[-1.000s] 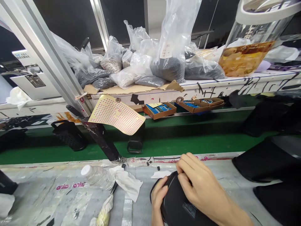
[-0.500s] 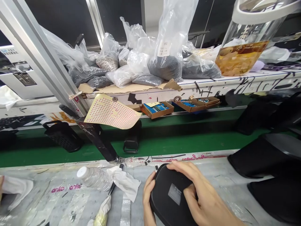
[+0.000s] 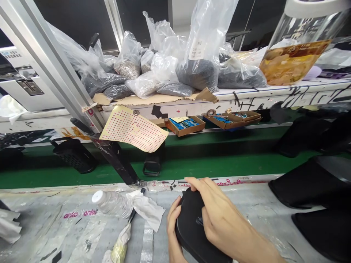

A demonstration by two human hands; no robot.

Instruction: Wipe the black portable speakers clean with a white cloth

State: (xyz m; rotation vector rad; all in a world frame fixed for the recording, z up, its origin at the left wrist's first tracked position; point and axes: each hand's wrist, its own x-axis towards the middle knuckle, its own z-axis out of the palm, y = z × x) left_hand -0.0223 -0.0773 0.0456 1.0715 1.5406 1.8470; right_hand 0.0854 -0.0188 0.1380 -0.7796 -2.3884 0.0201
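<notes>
A black rounded case (image 3: pixel 189 226) is held over the front of the plastic-covered bench, low in the view. My left hand (image 3: pixel 173 230) grips its left edge, fingers wrapped round the side. Across its upper face lies my right hand (image 3: pixel 219 215), with the index finger reaching over the far edge and the other fingers bent against the surface. The right hand hides much of the case's right side and most of a small grey patch. To the left are a clear bottle with a white cap (image 3: pixel 111 204) and a white tissue (image 3: pixel 148 210).
Black fabric-like pieces (image 3: pixel 307 182) lie at the right. Behind the green strip (image 3: pixel 192 164), a shelf edge (image 3: pixel 186 107) carries bags of small parts (image 3: pixel 199 73) and a jug (image 3: pixel 296 62). A dotted yellow sheet (image 3: pixel 134 128) hangs near a metal post (image 3: pixel 52 58).
My right hand has moved left and up over the case, covering more of the grey patch. The case looks more tilted. The camera view has shifted slightly.
</notes>
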